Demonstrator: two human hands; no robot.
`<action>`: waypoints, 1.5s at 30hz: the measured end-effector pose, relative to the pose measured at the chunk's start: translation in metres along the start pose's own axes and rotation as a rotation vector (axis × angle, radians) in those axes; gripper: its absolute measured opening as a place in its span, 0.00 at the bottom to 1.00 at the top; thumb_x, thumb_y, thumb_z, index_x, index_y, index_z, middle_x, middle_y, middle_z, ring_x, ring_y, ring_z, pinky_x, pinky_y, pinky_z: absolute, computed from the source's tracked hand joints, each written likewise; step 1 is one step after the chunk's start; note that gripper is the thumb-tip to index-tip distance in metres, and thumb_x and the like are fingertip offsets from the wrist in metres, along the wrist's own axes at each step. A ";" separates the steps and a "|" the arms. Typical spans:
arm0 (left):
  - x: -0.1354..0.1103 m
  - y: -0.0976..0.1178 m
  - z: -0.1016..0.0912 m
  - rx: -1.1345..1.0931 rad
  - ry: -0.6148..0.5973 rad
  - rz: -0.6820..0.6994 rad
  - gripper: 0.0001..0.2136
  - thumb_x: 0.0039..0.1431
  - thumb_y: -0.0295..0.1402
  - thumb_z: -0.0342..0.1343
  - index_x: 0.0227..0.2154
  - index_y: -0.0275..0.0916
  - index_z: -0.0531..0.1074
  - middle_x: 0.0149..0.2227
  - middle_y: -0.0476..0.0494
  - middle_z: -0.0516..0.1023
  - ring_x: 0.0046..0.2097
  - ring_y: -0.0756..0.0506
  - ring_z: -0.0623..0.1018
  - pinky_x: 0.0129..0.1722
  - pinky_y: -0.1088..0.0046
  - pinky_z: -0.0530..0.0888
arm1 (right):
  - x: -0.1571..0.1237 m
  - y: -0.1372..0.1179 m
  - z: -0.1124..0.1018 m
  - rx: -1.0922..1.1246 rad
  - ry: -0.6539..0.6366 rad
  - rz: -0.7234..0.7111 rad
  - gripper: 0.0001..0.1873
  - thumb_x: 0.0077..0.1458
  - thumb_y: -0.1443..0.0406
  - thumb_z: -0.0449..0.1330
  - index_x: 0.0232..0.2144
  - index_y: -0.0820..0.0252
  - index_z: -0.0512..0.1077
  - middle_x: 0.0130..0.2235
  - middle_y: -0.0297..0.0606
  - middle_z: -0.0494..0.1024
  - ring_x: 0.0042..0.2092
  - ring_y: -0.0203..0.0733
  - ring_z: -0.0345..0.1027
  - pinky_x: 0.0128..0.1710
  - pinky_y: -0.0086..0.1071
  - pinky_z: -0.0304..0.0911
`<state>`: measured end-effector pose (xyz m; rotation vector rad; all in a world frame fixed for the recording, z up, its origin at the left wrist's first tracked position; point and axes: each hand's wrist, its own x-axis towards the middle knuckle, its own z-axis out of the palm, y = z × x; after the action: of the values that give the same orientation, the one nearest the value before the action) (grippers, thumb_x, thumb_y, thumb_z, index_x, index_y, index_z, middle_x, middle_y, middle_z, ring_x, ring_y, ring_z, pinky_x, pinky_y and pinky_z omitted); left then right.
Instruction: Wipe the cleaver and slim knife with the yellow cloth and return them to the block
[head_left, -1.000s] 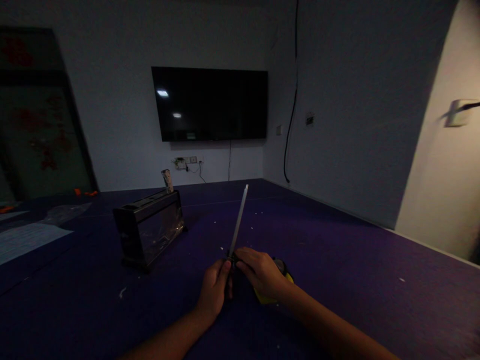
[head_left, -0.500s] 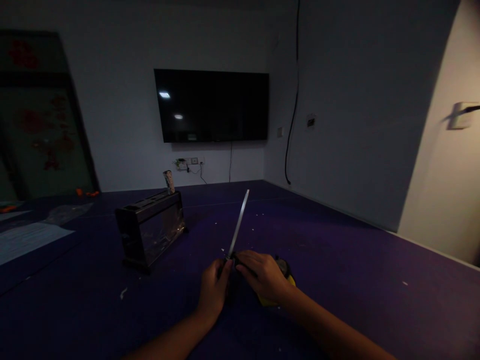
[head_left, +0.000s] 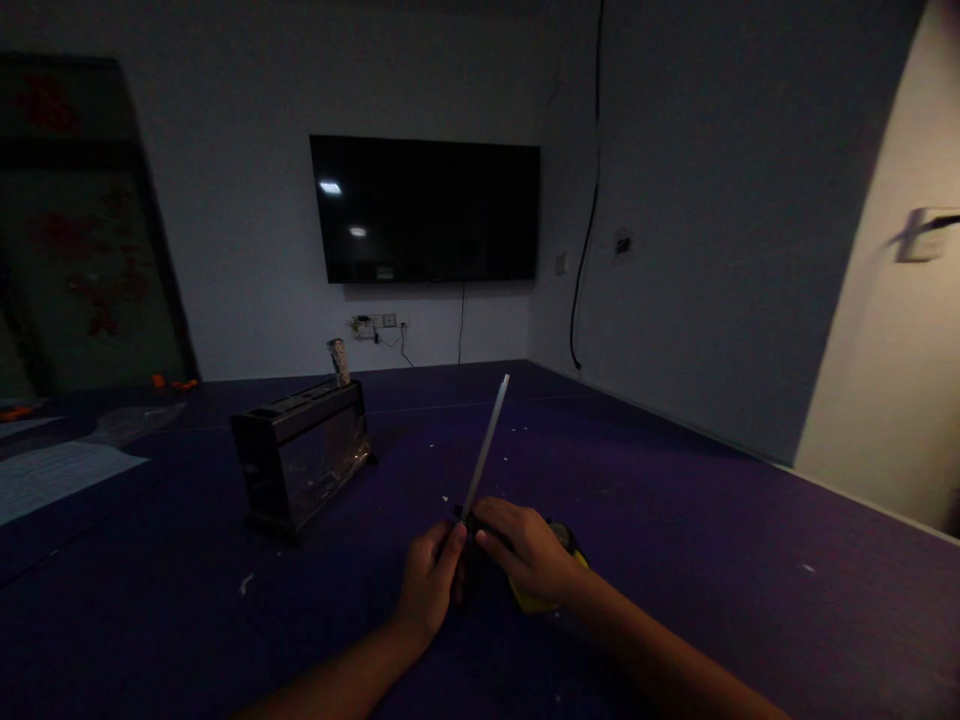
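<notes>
A long thin knife blade point(head_left: 486, 445) rises from between my hands and points away and up, its tip toward the far wall. My left hand point(head_left: 429, 585) is closed around the dark handle at the blade's base. Touching it from the right, my right hand point(head_left: 529, 556) curls over a yellow and black object point(head_left: 556, 590) lying on the purple surface, fingertips reaching the blade's base. Most of that object is hidden under the hand.
A dark knife block point(head_left: 300, 455) with a clear side panel stands to the left, a pale handle point(head_left: 338, 362) sticking up behind it. A black television point(head_left: 425, 210) hangs on the far wall. Pale sheets point(head_left: 52, 470) lie far left. White crumbs dot the purple surface point(head_left: 675, 520).
The blade has tilted a little to the right, its tip now further right. Both hands stay together in nearly the same spot.
</notes>
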<state>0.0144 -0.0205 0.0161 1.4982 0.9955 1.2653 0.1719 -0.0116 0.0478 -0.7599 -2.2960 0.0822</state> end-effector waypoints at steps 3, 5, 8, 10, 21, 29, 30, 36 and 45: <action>0.001 0.000 0.000 0.010 0.029 0.011 0.19 0.51 0.50 0.48 0.22 0.37 0.64 0.15 0.55 0.60 0.16 0.55 0.61 0.16 0.81 0.59 | 0.000 0.002 0.002 -0.041 -0.012 0.015 0.12 0.60 0.62 0.44 0.38 0.61 0.65 0.36 0.41 0.72 0.38 0.40 0.67 0.37 0.31 0.62; 0.002 0.001 -0.001 0.048 0.068 0.032 0.19 0.49 0.50 0.50 0.22 0.36 0.64 0.16 0.55 0.61 0.17 0.54 0.62 0.18 0.80 0.60 | -0.001 0.003 0.004 -0.073 -0.007 0.025 0.11 0.59 0.63 0.46 0.38 0.61 0.65 0.37 0.42 0.72 0.38 0.40 0.67 0.38 0.32 0.62; 0.003 0.002 -0.002 0.115 0.121 0.092 0.18 0.48 0.49 0.52 0.24 0.36 0.67 0.19 0.51 0.66 0.22 0.52 0.66 0.22 0.78 0.64 | -0.002 0.005 0.007 -0.104 0.049 0.008 0.11 0.58 0.64 0.48 0.41 0.60 0.66 0.40 0.42 0.73 0.41 0.40 0.67 0.40 0.32 0.63; 0.004 0.002 -0.004 0.144 0.148 0.126 0.18 0.47 0.48 0.53 0.26 0.35 0.68 0.23 0.48 0.69 0.26 0.50 0.69 0.26 0.77 0.66 | -0.003 0.006 0.009 -0.117 0.096 -0.014 0.12 0.58 0.64 0.49 0.42 0.60 0.66 0.41 0.42 0.73 0.42 0.40 0.68 0.40 0.31 0.64; 0.006 0.001 -0.005 0.196 0.243 0.143 0.18 0.44 0.49 0.55 0.23 0.36 0.66 0.21 0.51 0.65 0.25 0.50 0.66 0.26 0.76 0.64 | -0.004 0.009 0.011 -0.148 0.150 -0.068 0.13 0.57 0.65 0.50 0.43 0.61 0.67 0.41 0.43 0.75 0.41 0.41 0.69 0.39 0.33 0.66; 0.004 0.004 -0.006 0.181 0.212 0.124 0.18 0.44 0.49 0.55 0.24 0.36 0.66 0.22 0.49 0.67 0.25 0.50 0.67 0.26 0.76 0.65 | -0.001 0.002 0.003 -0.104 0.035 0.006 0.14 0.58 0.64 0.48 0.45 0.61 0.65 0.43 0.42 0.73 0.44 0.41 0.67 0.42 0.34 0.63; 0.004 0.004 -0.006 0.173 0.202 0.122 0.18 0.44 0.49 0.55 0.24 0.36 0.66 0.21 0.49 0.67 0.25 0.50 0.67 0.26 0.76 0.65 | -0.001 0.001 0.002 -0.101 0.025 0.010 0.14 0.58 0.64 0.47 0.45 0.61 0.65 0.43 0.43 0.73 0.44 0.41 0.67 0.42 0.34 0.63; 0.001 0.006 -0.005 0.086 0.109 0.102 0.18 0.46 0.49 0.53 0.26 0.35 0.67 0.22 0.48 0.68 0.25 0.50 0.68 0.24 0.77 0.64 | 0.000 0.000 0.000 -0.081 -0.028 0.020 0.12 0.60 0.61 0.45 0.39 0.61 0.65 0.38 0.42 0.72 0.39 0.40 0.66 0.38 0.32 0.62; -0.004 0.005 -0.002 -0.081 -0.032 0.009 0.20 0.52 0.50 0.47 0.26 0.34 0.67 0.17 0.52 0.65 0.18 0.53 0.65 0.18 0.79 0.62 | 0.001 -0.004 -0.001 -0.024 -0.042 -0.023 0.14 0.60 0.60 0.44 0.41 0.61 0.63 0.40 0.42 0.70 0.42 0.41 0.65 0.38 0.32 0.60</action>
<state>0.0116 -0.0252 0.0205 1.4574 0.9076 1.2698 0.1701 -0.0147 0.0499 -0.7503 -2.3489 0.0614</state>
